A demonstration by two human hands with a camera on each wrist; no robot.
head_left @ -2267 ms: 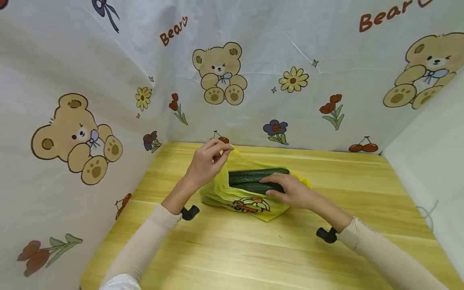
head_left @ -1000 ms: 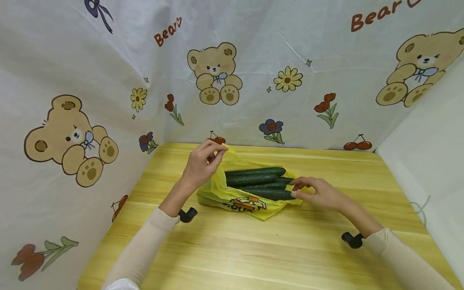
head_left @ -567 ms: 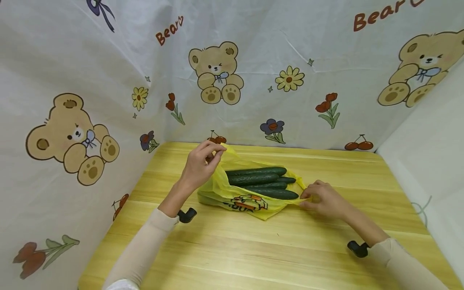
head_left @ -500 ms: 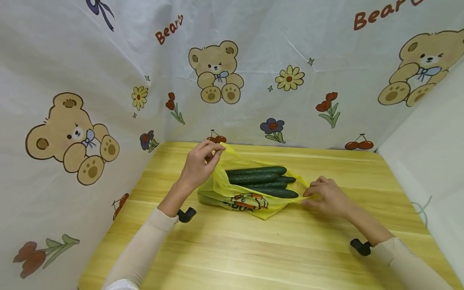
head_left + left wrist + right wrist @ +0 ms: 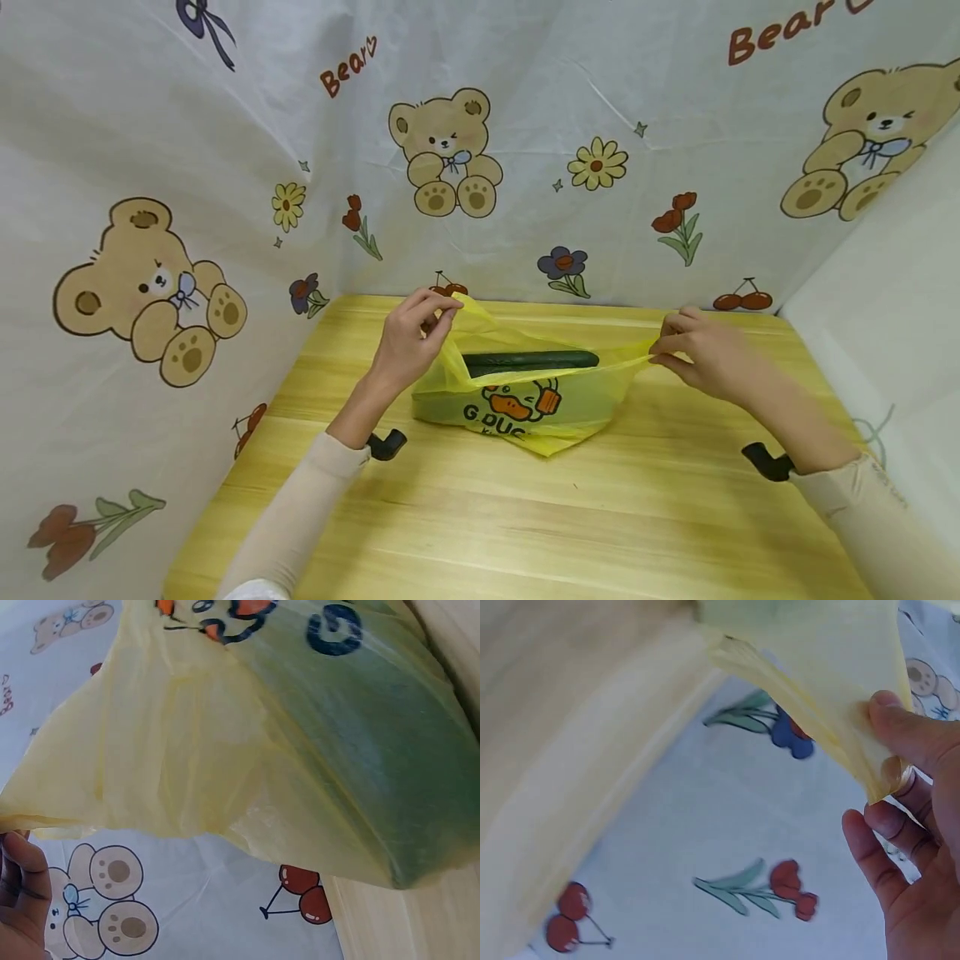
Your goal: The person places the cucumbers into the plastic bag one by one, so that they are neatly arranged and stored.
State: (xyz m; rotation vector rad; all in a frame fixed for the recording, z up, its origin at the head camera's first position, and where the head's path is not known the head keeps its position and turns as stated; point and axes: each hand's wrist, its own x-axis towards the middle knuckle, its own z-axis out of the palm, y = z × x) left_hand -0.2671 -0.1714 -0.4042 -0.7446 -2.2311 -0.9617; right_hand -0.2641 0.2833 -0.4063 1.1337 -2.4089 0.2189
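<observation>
On the table lies a thin yellow plastic bag (image 5: pixel 577 408) with a duck print, its mouth stretched between my two hands. Dark green cucumbers (image 5: pixel 532 361) show through the opening; the front wall of the bag hides the lower ones. My left hand (image 5: pixel 408 337) pinches the bag's left upper corner, and the left wrist view shows its fingers (image 5: pixel 26 859) at the stretched edge. The right corner is pinched by my right hand (image 5: pixel 705 354), raised above the tabletop. In the right wrist view, thumb and fingers (image 5: pixel 911 731) hold the gathered yellow film.
The wooden table (image 5: pixel 517 517) meets a white cloth (image 5: pixel 517 250) printed with bears and flowers at the back and left. A plain white panel (image 5: pixel 892 333) stands on the right. Black wrist mounts (image 5: pixel 387 445) stick out below both wrists.
My right hand left the cucumbers, took hold of the bag's right edge, and lifted it up and to the right. The front wall rose and covers more cucumbers. My left hand stayed nearly still.
</observation>
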